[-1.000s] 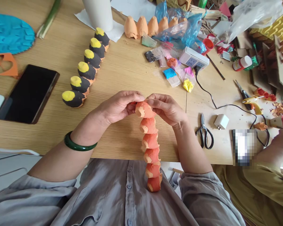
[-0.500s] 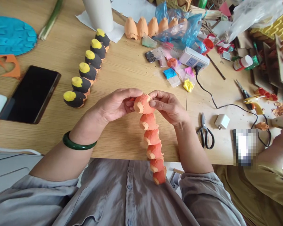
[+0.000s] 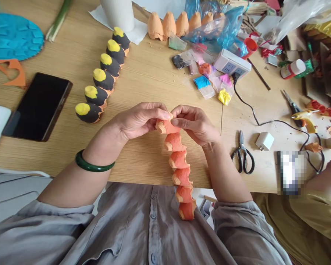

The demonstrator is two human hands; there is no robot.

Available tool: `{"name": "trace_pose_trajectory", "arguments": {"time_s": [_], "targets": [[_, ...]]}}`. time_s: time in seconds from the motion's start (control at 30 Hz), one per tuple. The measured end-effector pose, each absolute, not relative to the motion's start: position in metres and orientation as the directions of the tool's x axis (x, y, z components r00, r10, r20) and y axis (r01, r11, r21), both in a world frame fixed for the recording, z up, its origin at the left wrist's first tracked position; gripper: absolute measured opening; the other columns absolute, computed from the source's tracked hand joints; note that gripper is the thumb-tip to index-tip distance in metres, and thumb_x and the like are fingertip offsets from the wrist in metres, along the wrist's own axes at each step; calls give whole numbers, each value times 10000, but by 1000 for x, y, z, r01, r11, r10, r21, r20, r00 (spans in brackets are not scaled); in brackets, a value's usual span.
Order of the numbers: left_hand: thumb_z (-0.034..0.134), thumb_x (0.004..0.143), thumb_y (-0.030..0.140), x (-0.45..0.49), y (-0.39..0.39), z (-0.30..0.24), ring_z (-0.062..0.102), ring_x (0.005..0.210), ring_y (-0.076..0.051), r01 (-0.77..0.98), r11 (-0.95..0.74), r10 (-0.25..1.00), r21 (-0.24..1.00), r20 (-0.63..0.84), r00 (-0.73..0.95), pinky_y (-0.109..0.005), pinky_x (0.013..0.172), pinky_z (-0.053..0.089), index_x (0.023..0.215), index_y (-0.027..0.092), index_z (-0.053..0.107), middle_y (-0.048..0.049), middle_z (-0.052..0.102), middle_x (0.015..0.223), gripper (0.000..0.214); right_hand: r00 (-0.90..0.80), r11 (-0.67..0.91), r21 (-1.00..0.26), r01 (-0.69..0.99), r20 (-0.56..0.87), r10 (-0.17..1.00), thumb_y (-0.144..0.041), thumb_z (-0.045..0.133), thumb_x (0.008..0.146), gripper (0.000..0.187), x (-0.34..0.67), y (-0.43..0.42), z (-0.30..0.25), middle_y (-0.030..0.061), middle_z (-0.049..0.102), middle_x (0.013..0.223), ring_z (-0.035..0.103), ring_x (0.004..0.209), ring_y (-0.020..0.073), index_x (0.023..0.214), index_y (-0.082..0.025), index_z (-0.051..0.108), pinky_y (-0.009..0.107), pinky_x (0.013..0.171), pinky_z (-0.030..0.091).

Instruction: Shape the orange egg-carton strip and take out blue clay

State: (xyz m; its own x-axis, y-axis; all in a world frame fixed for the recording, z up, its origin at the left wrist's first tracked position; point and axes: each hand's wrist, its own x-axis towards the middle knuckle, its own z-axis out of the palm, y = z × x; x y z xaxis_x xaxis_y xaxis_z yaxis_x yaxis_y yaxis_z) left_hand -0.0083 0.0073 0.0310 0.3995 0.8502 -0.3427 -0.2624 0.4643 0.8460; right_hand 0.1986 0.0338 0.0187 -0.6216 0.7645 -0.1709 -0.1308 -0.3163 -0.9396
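Observation:
A strip of several orange-red egg-carton cups (image 3: 179, 165) hangs from my hands down toward my lap. My left hand (image 3: 138, 119) and my right hand (image 3: 194, 123) both pinch its top cup from either side, fingers closed, over the wooden table's near edge (image 3: 143, 173). A green bangle sits on my left wrist (image 3: 92, 165).
A row of black cups with yellow tops (image 3: 103, 79) lies left of centre, a black phone (image 3: 37, 106) further left. Plain orange cups (image 3: 179, 24), clay bags (image 3: 209, 79), a power strip (image 3: 231, 62), scissors (image 3: 242, 154) and a white charger (image 3: 264, 141) lie around. Another person's arm (image 3: 328, 176) is at right.
The hanging strip swung a little right at its lower end. My hands stayed pinched on the top cup and shifted only slightly.

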Motion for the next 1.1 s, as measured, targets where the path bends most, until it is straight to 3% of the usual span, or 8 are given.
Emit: {"name": "trace_pose_trajectory", "arguments": {"time_s": [0.3,0.43,0.57,0.7,0.87,1.1], "targets": [[975,631,275,-10,9,25,479,576,-72,-229,470,857,852,-378,352,-198,539,358,689,171,658,33,555,627,338,-587,-338,-937,-87,-226,777,-326,915,779,202,197,31,24,-18,681,811,575,803,134,867,-189,795,287,823,513],[918,654,266,-7,10,20,481,592,-90,-217,461,861,860,-375,343,-213,551,357,694,175,666,25,552,641,271,-532,-332,-941,-64,-249,809,-487,982,787,381,195,30,23,-31,628,779,532,777,123,803,-198,735,278,779,496],[932,737,454,-5,10,21,398,581,-96,-323,425,873,846,-290,391,-240,531,329,633,185,606,15,459,634,435,-523,-367,-920,-137,-248,815,-626,1073,697,548,196,31,24,-40,590,746,490,716,110,772,-209,726,267,712,476],[916,823,541,-6,11,22,329,558,-86,-384,405,872,830,-224,435,-239,514,290,612,183,566,23,364,620,543,-524,-405,-894,-191,-256,812,-597,1093,685,510,199,33,26,-27,604,742,503,694,121,761,-225,752,277,698,506],[1026,753,571,-6,11,20,303,581,-75,-375,424,848,824,-216,484,-217,497,278,575,169,547,26,357,640,650,-500,-404,-897,-180,-270,823,-564,1026,776,415,200,33,24,-11,627,757,553,717,149,753,-251,755,303,733,543],[1012,772,469,-4,9,17,350,584,-81,-406,401,860,821,-185,475,-221,507,308,577,160,634,5,451,638,526,-505,-414,-900,-140,-295,811,-599,1052,732,483,197,31,27,-25,610,707,510,669,131,739,-229,742,288,671,478]]}}
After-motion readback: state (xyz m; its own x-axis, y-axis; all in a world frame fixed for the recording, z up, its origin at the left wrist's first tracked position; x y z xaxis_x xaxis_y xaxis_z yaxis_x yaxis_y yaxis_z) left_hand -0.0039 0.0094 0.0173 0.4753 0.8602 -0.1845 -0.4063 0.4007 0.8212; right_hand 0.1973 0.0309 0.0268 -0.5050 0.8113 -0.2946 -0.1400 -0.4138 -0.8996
